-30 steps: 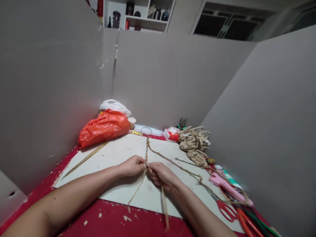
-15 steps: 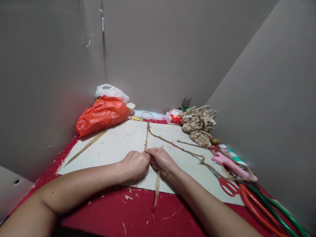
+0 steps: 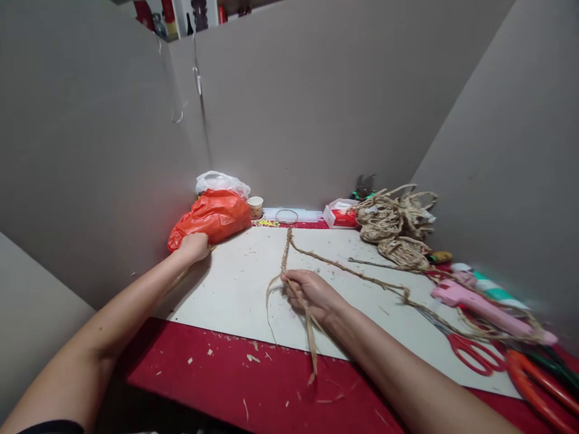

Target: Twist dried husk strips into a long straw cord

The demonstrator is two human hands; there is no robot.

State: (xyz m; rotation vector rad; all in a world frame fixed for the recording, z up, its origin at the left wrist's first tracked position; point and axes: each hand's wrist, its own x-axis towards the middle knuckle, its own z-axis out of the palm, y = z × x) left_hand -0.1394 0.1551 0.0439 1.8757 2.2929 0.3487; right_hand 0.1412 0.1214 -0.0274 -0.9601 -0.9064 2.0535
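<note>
My right hand is closed in a pinch on the lower end of a thin braided straw cord, which runs up the white board. Loose straw strands hang below and left of these fingers. At the far left my left hand is closed, in front of the orange plastic bag, over the top end of a dry straw strip. Its fingertips are largely hidden, and my forearm covers most of that strip. A brown twisted cord slants right from the braid's top.
On the right lie bundles of jute rope, a pink glue gun, red-handled scissors and an orange-handled tool. A paper cup, wire ring and tissue pack stand at the back. Straw scraps litter the red cloth.
My left hand has left the braid and reached forward left to the strip by the orange bag. My right hand still pinches the braid, where loose strands now show. The camera view has shifted.
</note>
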